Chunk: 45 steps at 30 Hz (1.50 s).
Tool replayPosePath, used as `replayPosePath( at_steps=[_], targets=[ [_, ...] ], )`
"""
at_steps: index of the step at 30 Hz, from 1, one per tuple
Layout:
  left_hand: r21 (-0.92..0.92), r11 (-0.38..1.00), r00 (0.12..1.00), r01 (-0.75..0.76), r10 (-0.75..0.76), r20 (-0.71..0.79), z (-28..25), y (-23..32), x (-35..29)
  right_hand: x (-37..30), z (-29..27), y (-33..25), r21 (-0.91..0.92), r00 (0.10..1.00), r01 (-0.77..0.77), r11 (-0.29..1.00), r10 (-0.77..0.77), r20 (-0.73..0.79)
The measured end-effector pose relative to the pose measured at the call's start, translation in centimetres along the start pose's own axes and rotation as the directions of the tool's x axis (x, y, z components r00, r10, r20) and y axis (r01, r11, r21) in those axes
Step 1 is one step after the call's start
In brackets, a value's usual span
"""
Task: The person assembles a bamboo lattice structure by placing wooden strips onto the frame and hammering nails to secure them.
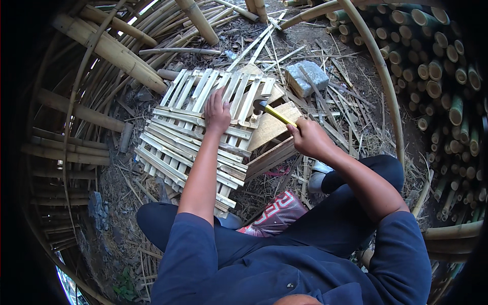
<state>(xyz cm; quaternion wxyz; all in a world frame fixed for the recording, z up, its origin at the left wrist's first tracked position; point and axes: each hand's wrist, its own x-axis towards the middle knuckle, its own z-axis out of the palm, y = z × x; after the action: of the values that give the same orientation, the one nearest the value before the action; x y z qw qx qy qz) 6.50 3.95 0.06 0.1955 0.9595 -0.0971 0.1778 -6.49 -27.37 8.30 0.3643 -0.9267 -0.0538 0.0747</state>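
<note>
A panel of pale split-bamboo slats (175, 136), laid crosswise over one another, rests in front of me on a wooden box or block (270, 128). My left hand (217, 113) lies on the panel near its middle, fingers stretched along the slats. In my right hand (308, 136) is a hammer (280, 115), gripped by its yellow handle. Its dark metal head is over the panel's right edge, close to the slat ends. Whether the head touches a slat, I cannot tell. Any nail there is too small to make out.
A grey stone block (307, 78) sits beyond the box, among scattered bamboo strips (351, 119). Cut bamboo poles (434, 71) are stacked at the right. Bamboo framing (109, 48) stands at the left. A red printed sack (277, 216) lies between my legs.
</note>
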Motion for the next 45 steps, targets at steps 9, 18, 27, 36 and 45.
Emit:
replayPosePath(
  at_steps=[9,18,27,36,45],
  targets=[
    [0.244,0.968,0.953,0.056,-0.125,0.275,1.4,2.4,0.1,-0.8,1.0,1.0,-0.057,0.997,0.022,0.998,-0.018,0.08],
    [0.2,0.977,0.969,0.068,-0.112,0.218,1.3,2.0,0.2,-0.7,1.4,0.0,-0.109,0.992,0.036,0.993,-0.022,0.124],
    [0.197,0.977,0.975,0.076,-0.114,0.192,1.2,2.1,0.0,-0.4,1.3,-0.1,-0.08,0.997,0.055,0.995,-0.051,0.05],
    [0.213,0.974,0.983,0.077,-0.11,0.148,1.6,2.2,-0.2,-0.4,2.7,0.6,-0.114,0.998,0.038,0.993,-0.031,0.063],
    [0.194,0.976,0.981,0.104,-0.132,0.141,1.7,2.0,-0.4,-0.8,2.6,0.4,-0.093,0.998,0.035,0.995,-0.03,0.059]
  ],
)
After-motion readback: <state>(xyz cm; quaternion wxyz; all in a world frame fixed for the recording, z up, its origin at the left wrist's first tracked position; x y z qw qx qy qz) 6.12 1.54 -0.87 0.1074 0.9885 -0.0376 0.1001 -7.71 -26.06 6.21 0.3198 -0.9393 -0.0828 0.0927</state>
